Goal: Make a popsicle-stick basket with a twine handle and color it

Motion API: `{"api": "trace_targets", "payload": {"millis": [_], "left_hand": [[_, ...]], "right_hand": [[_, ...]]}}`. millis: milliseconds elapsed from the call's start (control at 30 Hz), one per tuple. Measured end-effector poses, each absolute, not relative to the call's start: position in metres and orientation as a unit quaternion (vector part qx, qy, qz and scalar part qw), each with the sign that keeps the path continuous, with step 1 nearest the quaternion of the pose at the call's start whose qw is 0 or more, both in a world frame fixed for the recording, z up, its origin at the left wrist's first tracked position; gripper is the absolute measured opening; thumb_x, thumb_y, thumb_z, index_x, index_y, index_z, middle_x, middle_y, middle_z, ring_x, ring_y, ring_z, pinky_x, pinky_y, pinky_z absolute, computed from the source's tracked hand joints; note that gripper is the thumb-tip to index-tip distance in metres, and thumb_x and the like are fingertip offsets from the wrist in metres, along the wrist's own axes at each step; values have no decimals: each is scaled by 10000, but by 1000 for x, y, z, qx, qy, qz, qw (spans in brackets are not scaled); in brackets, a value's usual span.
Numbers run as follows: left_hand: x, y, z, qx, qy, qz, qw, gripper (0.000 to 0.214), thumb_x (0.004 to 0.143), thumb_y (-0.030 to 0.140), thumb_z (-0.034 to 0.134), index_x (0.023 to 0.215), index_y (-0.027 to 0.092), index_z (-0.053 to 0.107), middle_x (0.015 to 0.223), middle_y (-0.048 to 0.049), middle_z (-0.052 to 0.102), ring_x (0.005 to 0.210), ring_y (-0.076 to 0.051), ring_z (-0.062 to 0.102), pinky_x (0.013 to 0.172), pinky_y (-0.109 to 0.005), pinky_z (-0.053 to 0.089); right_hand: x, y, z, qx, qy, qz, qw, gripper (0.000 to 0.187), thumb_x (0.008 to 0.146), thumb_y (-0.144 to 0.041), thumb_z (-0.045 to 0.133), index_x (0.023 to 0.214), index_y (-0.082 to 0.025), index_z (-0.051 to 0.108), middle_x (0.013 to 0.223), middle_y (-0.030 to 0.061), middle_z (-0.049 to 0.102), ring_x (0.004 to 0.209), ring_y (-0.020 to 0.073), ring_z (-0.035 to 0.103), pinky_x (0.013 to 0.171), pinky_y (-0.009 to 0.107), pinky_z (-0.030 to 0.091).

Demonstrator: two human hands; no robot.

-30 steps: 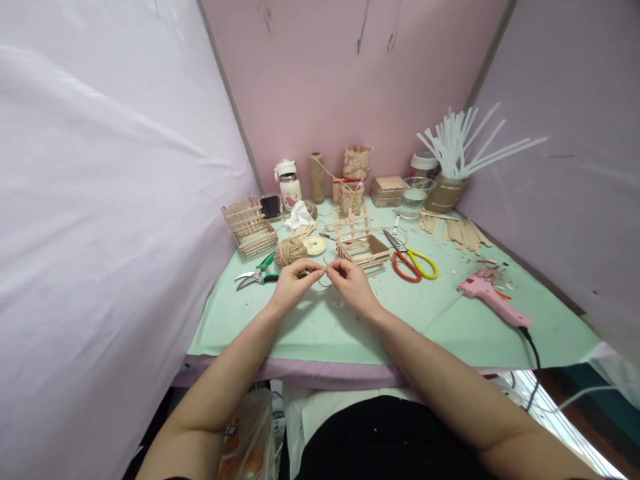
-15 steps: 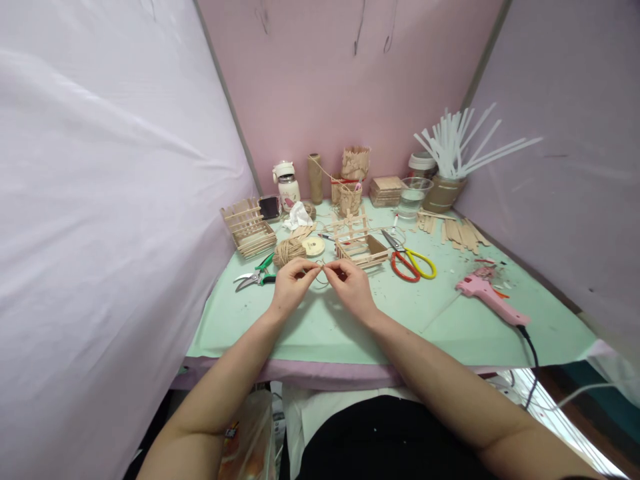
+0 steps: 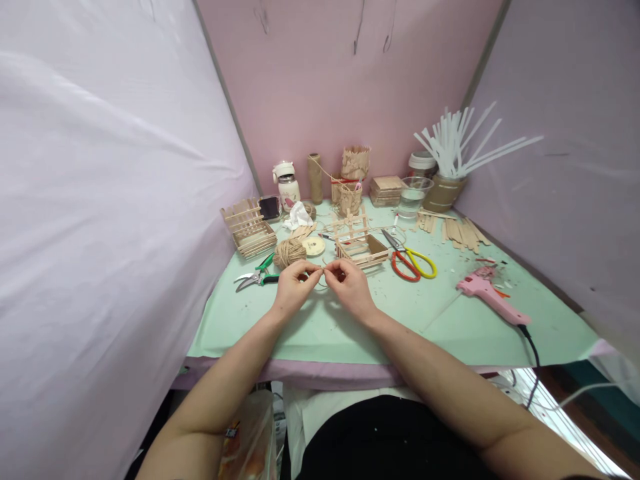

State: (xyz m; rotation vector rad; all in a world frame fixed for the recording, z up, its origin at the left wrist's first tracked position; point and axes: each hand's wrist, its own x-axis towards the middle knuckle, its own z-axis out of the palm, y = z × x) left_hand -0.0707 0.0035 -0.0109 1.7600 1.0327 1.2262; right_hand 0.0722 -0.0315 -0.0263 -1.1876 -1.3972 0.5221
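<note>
Where left hand [image 3: 296,291] and right hand [image 3: 351,288] meet: both narrowly pinch thin twine [image 3: 321,289].
Handling: probably light, limp, rough; best held near its ends.

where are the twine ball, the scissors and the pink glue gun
Twine ball [image 3: 290,253]: head view, middle of its wound strands
Scissors [image 3: 399,249]: head view, where blades meet handles
Pink glue gun [image 3: 489,298]: head view, on its body
</note>
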Motion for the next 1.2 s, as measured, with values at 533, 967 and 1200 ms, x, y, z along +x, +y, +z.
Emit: {"api": "trace_targets", "payload": {"millis": [533,967,1200], "left_hand": [[-76,13,-18,567,389,457,564,292,631,383,832,762,142,735,692,-16,659,634,-89,505,616,-224,402],[-78,10,-12,650,407,392,508,240,675,364,771,771,148,729,712,-18,687,656,-123,556,654,-252,438],[-76,10,-10,719,421,371,410,183,718,335,693,750,157,722,767,-43,740,730,-179,642,699,-281,498]], "right_hand": [[74,-30,-23,-478,-571,303,595,183,837,-364,580,763,-198,596,749,15,596,679,148,528,625,282,438],[74,-27,-27,-483,-544,345,593,189,812,-388,581,771,-204,582,745,1,585,706,156,519,673,293,426],[74,-28,-27,-496,-514,352,605,196,817,-401,557,779,-209,554,703,-15,544,655,152,489,652,300,414]]}}
